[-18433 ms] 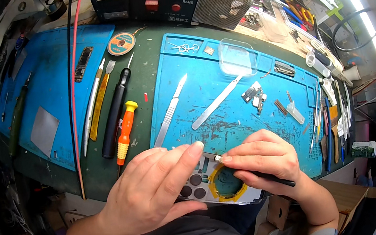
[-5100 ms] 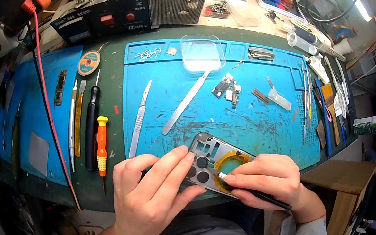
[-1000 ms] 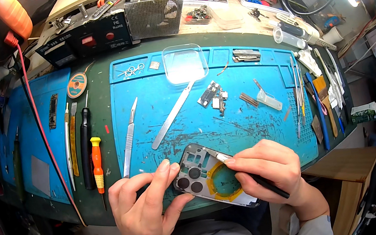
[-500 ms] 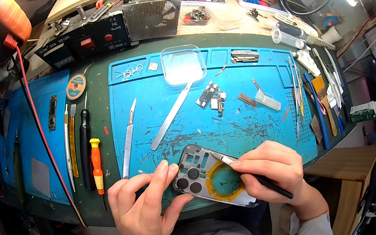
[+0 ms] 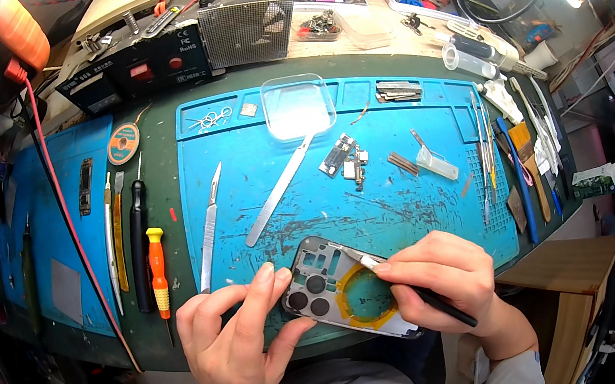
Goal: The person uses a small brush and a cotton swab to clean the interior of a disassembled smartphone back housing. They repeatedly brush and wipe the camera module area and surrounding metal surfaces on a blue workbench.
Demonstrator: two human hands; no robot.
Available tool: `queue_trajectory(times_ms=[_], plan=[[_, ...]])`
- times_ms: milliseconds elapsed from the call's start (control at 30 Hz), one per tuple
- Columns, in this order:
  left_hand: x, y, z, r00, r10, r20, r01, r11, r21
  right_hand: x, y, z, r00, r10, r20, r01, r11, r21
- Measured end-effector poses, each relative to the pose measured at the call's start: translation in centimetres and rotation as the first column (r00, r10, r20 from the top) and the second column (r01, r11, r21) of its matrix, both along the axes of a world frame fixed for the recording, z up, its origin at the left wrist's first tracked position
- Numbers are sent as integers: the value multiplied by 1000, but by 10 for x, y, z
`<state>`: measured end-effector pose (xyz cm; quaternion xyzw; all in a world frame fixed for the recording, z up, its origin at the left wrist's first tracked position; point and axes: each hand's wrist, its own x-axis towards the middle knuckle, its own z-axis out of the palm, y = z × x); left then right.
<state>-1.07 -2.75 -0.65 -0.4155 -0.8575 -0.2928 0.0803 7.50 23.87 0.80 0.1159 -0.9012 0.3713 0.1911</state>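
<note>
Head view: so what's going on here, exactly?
A person works bare-handed on a flat grey frame with round dark openings and a yellow ring. The left hand has its fingers and thumb at the frame's left end. The right hand grips a black-handled tool, its slim tip at the frame's upper edge; whether it touches is hard to tell. Beyond, a scalpel and small parts lie on the blue mat.
</note>
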Motion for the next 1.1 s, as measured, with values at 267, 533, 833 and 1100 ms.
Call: queue_trajectory(times_ms=[267, 533, 833, 1100], plan=[[0, -3, -1, 1000, -12, 11, 12, 1000, -17, 1, 0, 2, 1000, -7, 26, 8, 1000, -12], [0, -3, -1, 1000, -8, 15, 8, 1000, -19, 1, 2, 0, 1000, 19, 2, -19, 1000, 7], [0, -2, -1, 1000, -15, 17, 16, 999, -28, -1, 2, 1, 1000, 18, -6, -18, 1000, -21], [0, -2, 0, 1000, -4, 16, 5, 1000, -22, -3, 2, 1, 999, 29, 16, -29, 999, -15]])
